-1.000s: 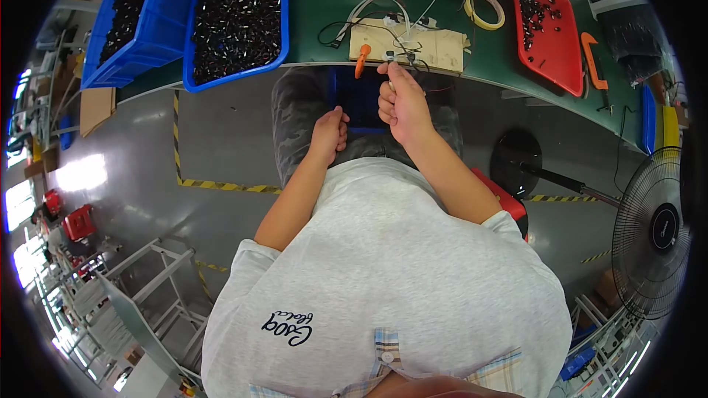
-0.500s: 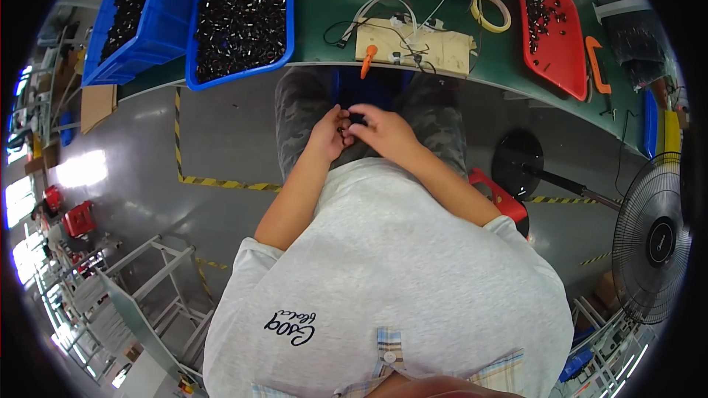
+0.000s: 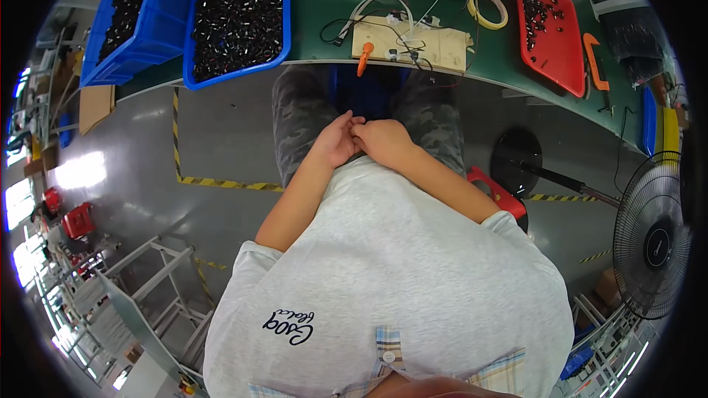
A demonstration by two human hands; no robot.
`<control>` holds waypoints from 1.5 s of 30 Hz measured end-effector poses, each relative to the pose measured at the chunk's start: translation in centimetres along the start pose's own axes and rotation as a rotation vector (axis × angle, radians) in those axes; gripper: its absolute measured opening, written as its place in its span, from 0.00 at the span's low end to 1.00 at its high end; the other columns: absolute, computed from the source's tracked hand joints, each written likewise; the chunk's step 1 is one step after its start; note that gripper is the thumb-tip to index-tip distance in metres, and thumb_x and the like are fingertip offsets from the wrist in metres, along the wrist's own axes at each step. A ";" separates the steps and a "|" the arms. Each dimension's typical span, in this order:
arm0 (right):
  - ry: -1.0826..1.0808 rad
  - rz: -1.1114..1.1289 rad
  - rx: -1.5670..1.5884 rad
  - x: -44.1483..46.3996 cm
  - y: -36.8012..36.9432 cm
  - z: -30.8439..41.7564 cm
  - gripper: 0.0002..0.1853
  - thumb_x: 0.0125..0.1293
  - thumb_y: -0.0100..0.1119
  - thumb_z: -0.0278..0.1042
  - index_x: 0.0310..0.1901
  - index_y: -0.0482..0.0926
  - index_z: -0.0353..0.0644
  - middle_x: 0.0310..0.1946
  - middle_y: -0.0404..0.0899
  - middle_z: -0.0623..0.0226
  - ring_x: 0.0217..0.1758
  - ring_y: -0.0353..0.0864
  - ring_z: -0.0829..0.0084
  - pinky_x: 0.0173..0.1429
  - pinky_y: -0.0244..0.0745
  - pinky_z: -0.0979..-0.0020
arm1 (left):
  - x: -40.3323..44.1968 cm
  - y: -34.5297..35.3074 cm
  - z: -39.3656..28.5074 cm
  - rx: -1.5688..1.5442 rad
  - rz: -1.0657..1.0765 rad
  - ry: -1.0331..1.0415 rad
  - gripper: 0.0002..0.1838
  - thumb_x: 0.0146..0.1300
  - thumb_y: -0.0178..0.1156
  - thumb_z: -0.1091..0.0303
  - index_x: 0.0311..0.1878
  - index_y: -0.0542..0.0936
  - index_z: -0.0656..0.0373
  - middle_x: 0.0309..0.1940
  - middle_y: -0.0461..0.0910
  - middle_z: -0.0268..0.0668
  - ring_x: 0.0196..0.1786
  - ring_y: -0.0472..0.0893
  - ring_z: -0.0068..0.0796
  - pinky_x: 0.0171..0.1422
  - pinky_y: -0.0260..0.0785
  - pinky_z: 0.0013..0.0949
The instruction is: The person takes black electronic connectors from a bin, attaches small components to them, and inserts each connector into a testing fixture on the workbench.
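- While my left hand [image 3: 335, 144] turns its palm up and inward, my right hand [image 3: 385, 140] reaches across to meet its fingers; both are on my side of the tan board [image 3: 448, 43], well apart from it.
- My left fingers are partly extended and loosely bent; the right ones curl toward them with their tips hidden, so I cannot tell whether I am pinching anything.
- On the tan board lie small plugs [image 3: 392, 54], around its middle and front edge.
- An orange clip [image 3: 365, 57] sits at the tan board's front left corner.
- Left of the tan board, a blue tray [image 3: 287, 15] is filled with small black parts [image 3: 237, 18]; farther left stands a blue bin [image 3: 166, 37] of dark pieces [image 3: 129, 7].
- Right of the tan board, past the tape roll [image 3: 492, 26] near it, a red tray [image 3: 553, 55] holds scattered black bits [image 3: 536, 18].
- These trays rest on the green bench [image 3: 317, 0].
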State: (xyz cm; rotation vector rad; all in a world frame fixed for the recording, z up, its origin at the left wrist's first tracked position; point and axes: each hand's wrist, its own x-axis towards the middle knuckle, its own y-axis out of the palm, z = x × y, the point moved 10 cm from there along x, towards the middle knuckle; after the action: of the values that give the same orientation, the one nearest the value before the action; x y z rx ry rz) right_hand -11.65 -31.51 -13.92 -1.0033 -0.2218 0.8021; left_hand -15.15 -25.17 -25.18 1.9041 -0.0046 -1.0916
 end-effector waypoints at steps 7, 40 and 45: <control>-0.067 0.048 0.015 -0.6 -0.5 1.4 0.09 0.67 0.61 0.40 0.44 0.83 0.48 0.37 0.83 0.62 0.41 0.85 0.57 0.43 0.79 0.55 | -0.8 0.3 -0.2 0.034 0.005 0.009 0.18 0.81 0.47 0.54 0.48 0.78 0.59 0.46 0.84 0.41 0.48 0.84 0.39 0.53 0.79 0.45; 0.161 -0.172 0.899 -1.2 -2.2 -3.6 0.23 0.73 0.50 0.29 0.68 0.73 0.37 0.33 0.82 0.65 0.39 0.81 0.74 0.49 0.76 0.71 | -1.5 2.3 -0.5 0.122 0.234 -0.025 0.11 0.79 0.56 0.58 0.45 0.78 0.55 0.23 0.64 0.23 0.21 0.62 0.14 0.22 0.54 0.21; 0.166 -0.156 0.883 -1.3 -2.0 -3.6 0.23 0.74 0.50 0.29 0.69 0.72 0.38 0.33 0.82 0.66 0.37 0.80 0.74 0.48 0.76 0.71 | -1.8 2.9 -0.6 0.138 0.246 -0.016 0.10 0.79 0.56 0.59 0.44 0.78 0.55 0.20 0.63 0.21 0.19 0.61 0.13 0.20 0.52 0.21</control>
State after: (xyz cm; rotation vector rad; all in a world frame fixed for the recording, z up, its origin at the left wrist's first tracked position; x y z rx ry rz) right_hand -9.69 -35.33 -14.01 -0.2079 0.1938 0.5729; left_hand -14.66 -25.72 -21.84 1.9562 -0.3226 -0.9593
